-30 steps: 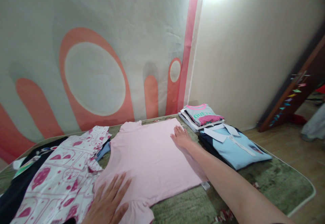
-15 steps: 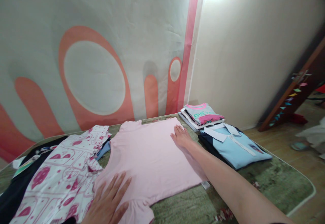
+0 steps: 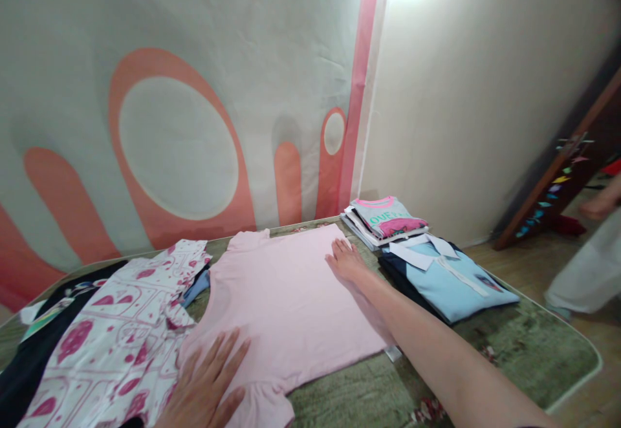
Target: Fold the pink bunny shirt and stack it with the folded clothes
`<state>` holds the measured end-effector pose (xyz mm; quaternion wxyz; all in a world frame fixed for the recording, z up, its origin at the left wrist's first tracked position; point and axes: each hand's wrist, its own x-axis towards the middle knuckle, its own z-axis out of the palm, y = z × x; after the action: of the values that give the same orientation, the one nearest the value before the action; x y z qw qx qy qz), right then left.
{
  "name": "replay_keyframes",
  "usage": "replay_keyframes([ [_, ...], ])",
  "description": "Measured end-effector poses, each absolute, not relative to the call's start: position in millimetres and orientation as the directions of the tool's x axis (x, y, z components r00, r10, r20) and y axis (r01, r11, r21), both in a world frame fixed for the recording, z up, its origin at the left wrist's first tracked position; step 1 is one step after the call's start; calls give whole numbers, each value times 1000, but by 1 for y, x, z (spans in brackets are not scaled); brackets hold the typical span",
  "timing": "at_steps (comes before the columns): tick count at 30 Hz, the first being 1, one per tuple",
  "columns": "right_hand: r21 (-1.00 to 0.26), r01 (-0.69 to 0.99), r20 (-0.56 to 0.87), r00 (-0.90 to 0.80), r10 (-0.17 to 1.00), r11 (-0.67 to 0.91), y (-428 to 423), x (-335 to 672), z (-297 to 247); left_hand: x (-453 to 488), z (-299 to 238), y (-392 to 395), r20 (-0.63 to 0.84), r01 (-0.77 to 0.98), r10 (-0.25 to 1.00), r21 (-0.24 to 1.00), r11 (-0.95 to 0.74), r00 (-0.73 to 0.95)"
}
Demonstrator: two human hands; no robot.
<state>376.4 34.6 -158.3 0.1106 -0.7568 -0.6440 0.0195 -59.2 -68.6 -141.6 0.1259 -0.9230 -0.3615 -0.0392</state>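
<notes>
The banner (image 3: 72, 40) stands upright beyond both hands, and the wall (image 3: 460, 92) continues it, beyond and to the right of the right hand (image 3: 344, 258). The table (image 3: 548, 350) extends beneath both hands and to either side of them. The pink shirt (image 3: 286, 292) lies flat on the table, under and between the hands, with its sleeve side toward the left hand (image 3: 208, 376) and its hem side at the right hand. The printed top (image 3: 97, 331) lies immediately left of the left hand; the black garment (image 3: 29, 363) lies farther left, partly under that top. The blue polo (image 3: 451, 279) lies folded to the right of the right hand, apart from it, on dark cloth. The stack (image 3: 388, 218) of folded clothes sits beyond and to the right of the right hand. The left hand rests palm down on the shirt, fingers extended and spread, thumb apart. The right hand rests palm down near the hem, flat, fingers slightly spread. The tag (image 3: 393, 353) projects from the hem, nearer the viewer than the right hand.
</notes>
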Motion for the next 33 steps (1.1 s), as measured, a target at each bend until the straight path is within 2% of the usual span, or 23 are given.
replay_keyframes([
  [19, -199, 970, 116, 167, 979, -142, 37, 379, -162, -61, -145, -68, 158, 688, 669, -165, -707, 726],
  [33, -199, 968, 113, 176, 978, -151, 38, 379, -163, -59, -143, -67, 155, 682, 665, -189, -706, 731],
])
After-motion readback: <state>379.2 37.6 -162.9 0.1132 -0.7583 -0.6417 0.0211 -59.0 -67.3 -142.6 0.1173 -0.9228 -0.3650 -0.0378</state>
